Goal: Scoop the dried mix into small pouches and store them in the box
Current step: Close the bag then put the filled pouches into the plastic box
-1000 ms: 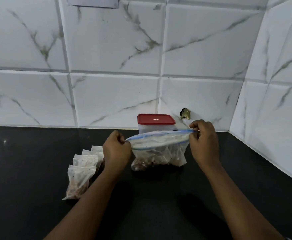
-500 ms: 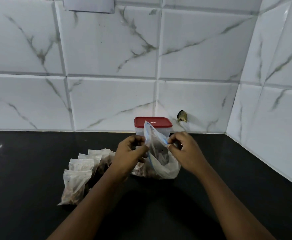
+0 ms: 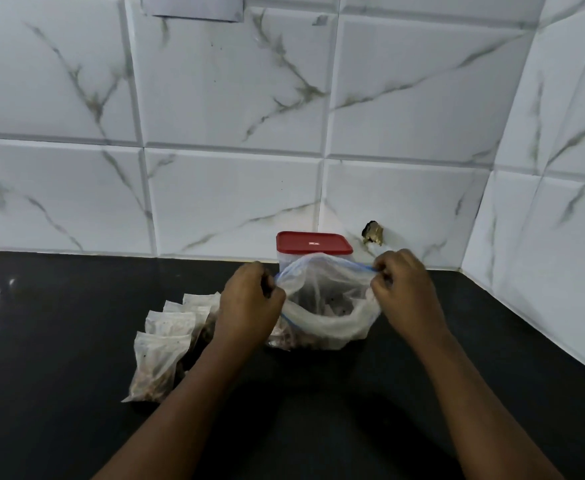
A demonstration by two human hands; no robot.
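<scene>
A large clear zip bag with a blue seal strip stands on the black counter, brown dried mix showing at its bottom. My left hand pinches the bag's left rim and my right hand pinches its right rim, holding the mouth wide apart. Several small filled pouches lie in an overlapping row left of my left wrist. Behind the bag, against the wall, stands a clear box with a red lid, its lid on.
The black counter runs into a corner of white marbled wall tiles at the back and right. A small brown chipped spot marks the wall right of the box.
The bag's mouth was stretched flat and shut one second ago, then bunched between both hands. Now my hands have spread apart and the mouth is pulled open.
</scene>
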